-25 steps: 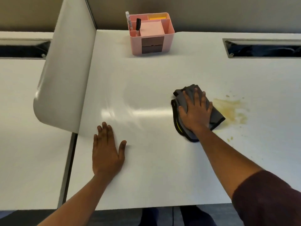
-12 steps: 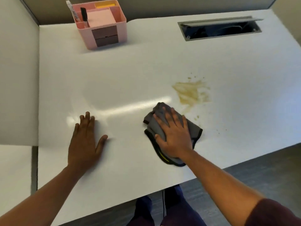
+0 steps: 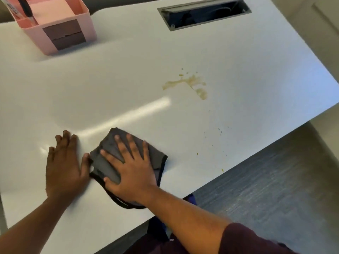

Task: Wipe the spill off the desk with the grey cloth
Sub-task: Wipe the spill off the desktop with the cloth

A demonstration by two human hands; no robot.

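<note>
I'm seeing 1 grey cloth (image 3: 110,162), crumpled and dark-edged, lying near the front edge of the white table (image 3: 128,79). My right hand (image 3: 131,174) is pressing flat on it, grip spread. My left hand (image 3: 63,166) is lying flat just beside, fingers together. 1 yellowish spill (image 3: 192,84) is sitting well apart, droplets scattered nearby.

I see my right hand (image 3: 131,173) lying flat on the cloth (image 3: 110,160), which lies on the desk (image 3: 128,79) near its front edge. My left hand (image 3: 63,165) rests flat on the desk just left of the cloth, thumb touching its edge. The spill (image 3: 190,84) sits behind and to the right, well apart from the cloth. The desk organiser (image 3: 55,28) stands at the far left corner; the cable hatch (image 3: 203,13) lies at the far right.
</note>
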